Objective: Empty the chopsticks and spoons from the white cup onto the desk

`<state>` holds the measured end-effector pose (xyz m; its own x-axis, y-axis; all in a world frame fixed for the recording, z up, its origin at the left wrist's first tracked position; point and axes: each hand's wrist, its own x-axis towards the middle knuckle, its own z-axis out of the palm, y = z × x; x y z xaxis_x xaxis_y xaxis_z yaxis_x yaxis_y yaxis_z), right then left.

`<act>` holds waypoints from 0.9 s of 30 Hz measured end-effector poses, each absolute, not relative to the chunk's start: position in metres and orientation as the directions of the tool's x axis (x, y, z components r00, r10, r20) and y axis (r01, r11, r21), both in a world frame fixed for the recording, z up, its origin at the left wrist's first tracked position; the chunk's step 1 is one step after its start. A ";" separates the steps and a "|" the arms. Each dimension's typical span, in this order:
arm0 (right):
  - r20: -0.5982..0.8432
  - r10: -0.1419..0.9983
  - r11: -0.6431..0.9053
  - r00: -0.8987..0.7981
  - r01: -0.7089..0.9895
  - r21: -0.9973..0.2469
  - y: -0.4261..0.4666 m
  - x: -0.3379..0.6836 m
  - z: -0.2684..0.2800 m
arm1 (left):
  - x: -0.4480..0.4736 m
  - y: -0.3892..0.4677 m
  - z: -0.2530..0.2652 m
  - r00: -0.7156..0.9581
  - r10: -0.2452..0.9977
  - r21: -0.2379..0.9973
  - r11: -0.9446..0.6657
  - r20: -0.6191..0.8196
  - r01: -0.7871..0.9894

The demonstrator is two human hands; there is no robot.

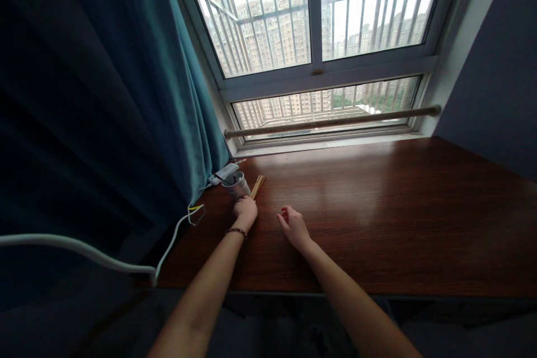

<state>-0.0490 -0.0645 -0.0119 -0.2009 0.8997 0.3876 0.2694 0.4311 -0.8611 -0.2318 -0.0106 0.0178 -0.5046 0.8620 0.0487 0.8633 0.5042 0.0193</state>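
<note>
Where the wooden sticks lie: at the left end of the table, a slim tan bundle of wooden sticks (259,183) slants out from beside the left hand (245,210), far ends toward the window, near ends lost to me behind the hand.
Sticks' heft and feel: light and stiff, I'd judge, dry rather than slick, and hardly fragile; being thin and apparently loose, they could fan out or roll if pinched carelessly.
Best hold on the sticks: around the middle, I'd say, thumb against fingers across the whole bunch; a grip at one end would let the other splay.
Left hand's fingers: turned down and away, so I cannot tell whether they close on the sticks, on the cup, or on nothing; a dark bracelet (239,231) circles the wrist.
Cup by the sticks: the pale cup (239,189) stands just past the left hand, a thin dark rod (220,178) leaning out of its mouth; it looks light and easily tipped, best steadied by its side wall.
Right hand's fingers: loosely curled over the wood, thumb a little apart, nothing between them; the right hand (295,226) is apart from the sticks.
Table and edges: glossy brown table (377,207), white cable (84,250) at the left, blue curtain (180,78) beside the barred window (316,67).
</note>
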 end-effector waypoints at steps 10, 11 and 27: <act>0.389 0.894 0.441 -0.223 0.274 -0.855 -0.067 -0.049 -0.009 | -0.231 -0.007 0.013 -0.492 0.867 -0.084 0.497 0.079 0.863; 0.388 0.893 0.441 -0.227 0.276 -0.854 -0.067 -0.048 -0.009 | -0.231 -0.006 0.014 -0.495 0.866 -0.087 0.499 0.070 0.862; 0.393 0.890 0.451 -0.232 0.312 -0.836 -0.067 -0.049 -0.009 | -0.237 -0.035 0.051 -0.488 0.765 0.189 0.452 0.420 0.872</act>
